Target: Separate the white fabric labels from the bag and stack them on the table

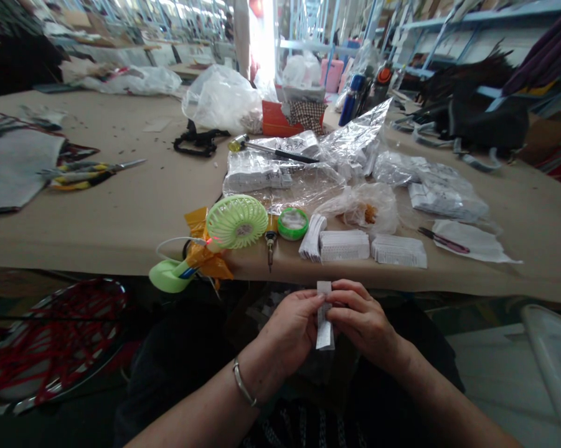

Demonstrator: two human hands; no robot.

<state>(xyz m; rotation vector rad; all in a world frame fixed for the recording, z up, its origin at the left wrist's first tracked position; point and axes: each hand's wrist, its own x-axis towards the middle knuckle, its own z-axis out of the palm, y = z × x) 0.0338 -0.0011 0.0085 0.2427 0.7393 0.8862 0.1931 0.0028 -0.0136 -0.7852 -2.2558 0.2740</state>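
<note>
A narrow white label strip (pixel 324 317) stands upright between my two hands, below the table's front edge. My left hand (pixel 292 330) pinches its left side with the fingers closed; a thin bracelet circles that wrist. My right hand (pixel 362 317) is closed on its right side, thumb and fingers pressed on the strip. Just beyond them, on the brown table (pixel 121 211), lie stacks of white labels (pixel 362 246) in a row.
A small green fan (pixel 236 221) with yellow tape sits at the table edge, next to a green round tin (pixel 292 223) and a small screwdriver (pixel 271 242). Clear plastic bags (pixel 308 168) of labels lie behind. Scissors (pixel 93 171) rest left. A hoop with red cords (pixel 51 342) leans lower left.
</note>
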